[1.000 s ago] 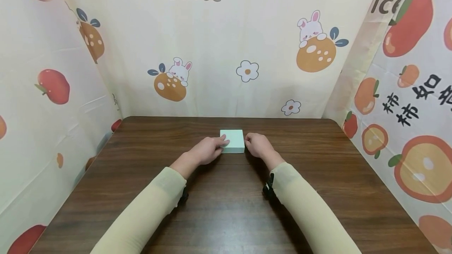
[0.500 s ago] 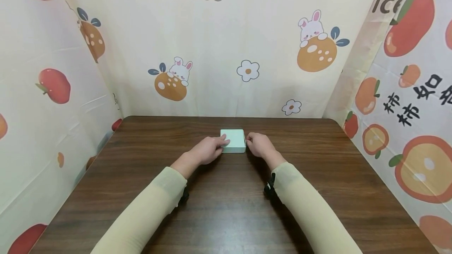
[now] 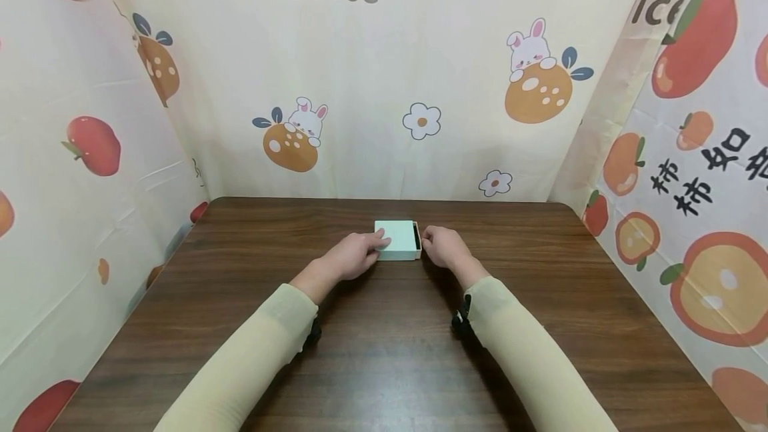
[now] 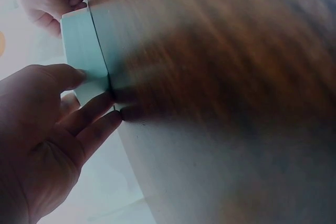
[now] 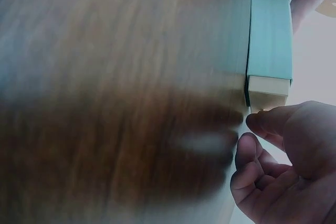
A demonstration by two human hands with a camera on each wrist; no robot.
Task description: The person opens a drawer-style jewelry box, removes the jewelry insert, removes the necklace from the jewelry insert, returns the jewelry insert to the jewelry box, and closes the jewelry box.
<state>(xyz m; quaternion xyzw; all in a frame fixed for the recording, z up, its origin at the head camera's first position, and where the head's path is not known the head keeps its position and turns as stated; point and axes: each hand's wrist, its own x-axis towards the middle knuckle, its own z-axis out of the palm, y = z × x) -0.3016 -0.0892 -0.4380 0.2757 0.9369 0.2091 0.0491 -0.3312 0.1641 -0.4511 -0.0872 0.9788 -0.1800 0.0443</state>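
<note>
A small mint-green sliding box [image 3: 396, 240] lies on the table near its far edge. My left hand [image 3: 353, 255] grips the left end of its outer sleeve, the thumb against the front side in the left wrist view. At the right end a cream inner drawer [image 5: 268, 86] sticks out a little from the sleeve. In the head view a dark gap shows between sleeve and drawer end. My right hand [image 3: 444, 247] is at that end, thumb and curled forefinger pinching at the drawer's end. What exactly lies between those fingertips is hidden.
The brown wood-grain table [image 3: 384, 365] spreads around both arms. A fruit-print curtain [image 3: 360, 52] hangs behind it, with further printed cloths at the left and right sides. Dark straps sit at both wrists.
The inner drawer has slid out to the right from the sleeve, and my right hand has moved slightly right with it. My left hand holds the sleeve in nearly the same place.
</note>
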